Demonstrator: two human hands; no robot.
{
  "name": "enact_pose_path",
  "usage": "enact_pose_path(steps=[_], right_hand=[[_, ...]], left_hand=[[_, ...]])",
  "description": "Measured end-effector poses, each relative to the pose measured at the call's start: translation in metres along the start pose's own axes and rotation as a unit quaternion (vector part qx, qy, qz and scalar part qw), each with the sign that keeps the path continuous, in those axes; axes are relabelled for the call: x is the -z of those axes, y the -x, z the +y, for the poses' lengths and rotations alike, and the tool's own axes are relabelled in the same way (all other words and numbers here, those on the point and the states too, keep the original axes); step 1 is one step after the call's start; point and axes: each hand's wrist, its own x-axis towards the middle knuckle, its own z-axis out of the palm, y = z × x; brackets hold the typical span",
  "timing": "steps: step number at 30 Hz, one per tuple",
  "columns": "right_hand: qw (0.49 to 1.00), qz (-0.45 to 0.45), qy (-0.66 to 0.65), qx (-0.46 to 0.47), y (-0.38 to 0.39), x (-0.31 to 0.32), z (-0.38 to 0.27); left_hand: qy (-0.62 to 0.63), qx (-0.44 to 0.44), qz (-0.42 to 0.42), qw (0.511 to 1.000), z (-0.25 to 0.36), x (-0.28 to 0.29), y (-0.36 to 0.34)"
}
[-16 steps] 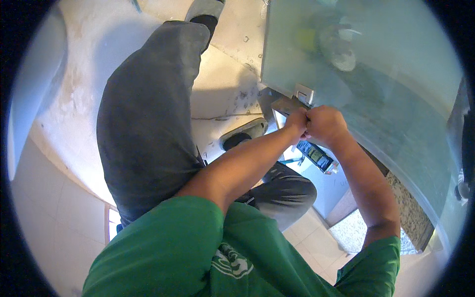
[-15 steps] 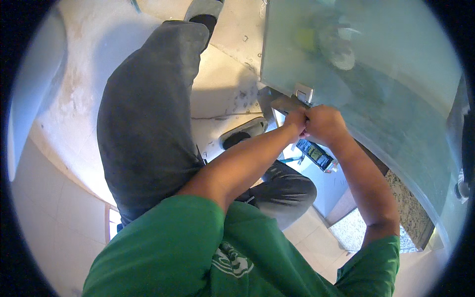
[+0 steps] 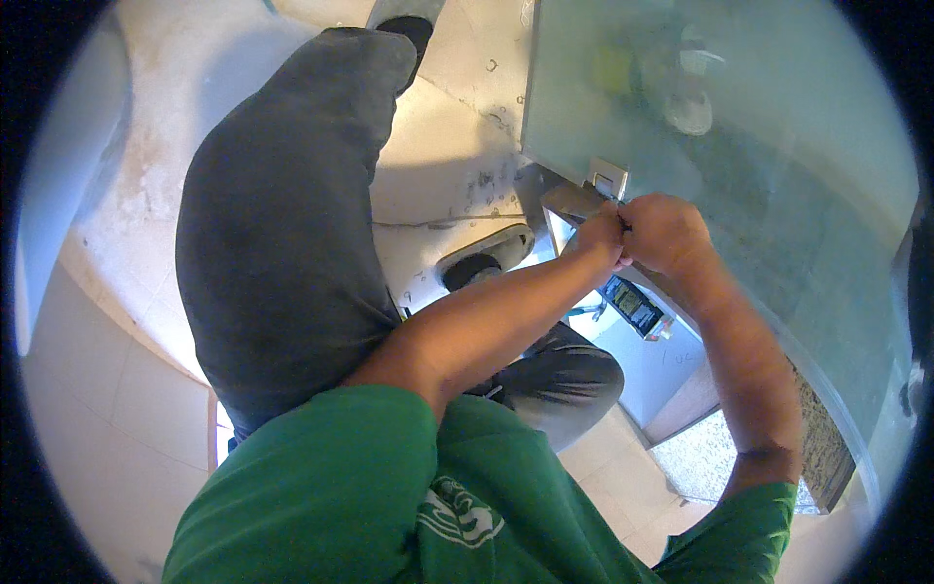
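Note:
My left hand (image 3: 602, 236) and my right hand (image 3: 667, 232) are pressed together at the near edge of a greenish glass panel (image 3: 778, 224). Both have their fingers curled closed. Something thin and dark shows between them, but most of it is hidden and I cannot make out its kind. Just beyond the knuckles, a square metal fitting (image 3: 609, 178) sits at the glass edge. Below my hands, a dark box-like object with a printed label (image 3: 634, 308) rests in a pale, lit space.
A speckled stone slab (image 3: 823, 443) lies under the glass at the right. My bent leg in dark trousers (image 3: 282, 195) takes up the left, and a grey sandal (image 3: 501, 248) is on the stained tiled floor (image 3: 428, 185). A white curved surface (image 3: 68, 165) stands at the far left.
Both hands have shifted slightly right, still together and closed. The glass panel and fitting also sit a little farther right in the view.

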Motion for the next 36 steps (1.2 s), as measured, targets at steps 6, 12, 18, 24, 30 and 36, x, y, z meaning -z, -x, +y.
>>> enact_pose_path(steps=[6, 12, 18, 24, 30, 36], right_hand=[[0.999, -0.043, 0.011, -0.024, 0.006, 0.015, -0.001], [0.999, -0.046, 0.009, -0.008, 0.004, 0.018, -0.009], [0.999, -0.047, 0.006, -0.006, -0.012, 0.009, -0.016], [0.998, -0.051, 0.021, 0.010, -0.022, 0.009, -0.015], [0.999, -0.042, 0.016, 0.004, -0.019, 0.002, -0.016], [1.000, -0.015, -0.002, -0.001, -0.014, -0.011, -0.013]], left_hand=[[0.094, 0.049, -0.044, 0.993, 0.008, -0.008, 0.018], [0.004, 0.024, -0.049, 0.998, 0.008, 0.002, 0.017], [0.024, 0.004, -0.097, 0.995, 0.004, 0.018, 0.010], [0.031, -0.033, -0.105, 0.993, 0.005, 0.025, 0.004], [0.008, -0.075, -0.046, 0.996, -0.001, 0.021, 0.004], [-0.088, -0.140, -0.092, 0.982, -0.007, 0.035, -0.004]])
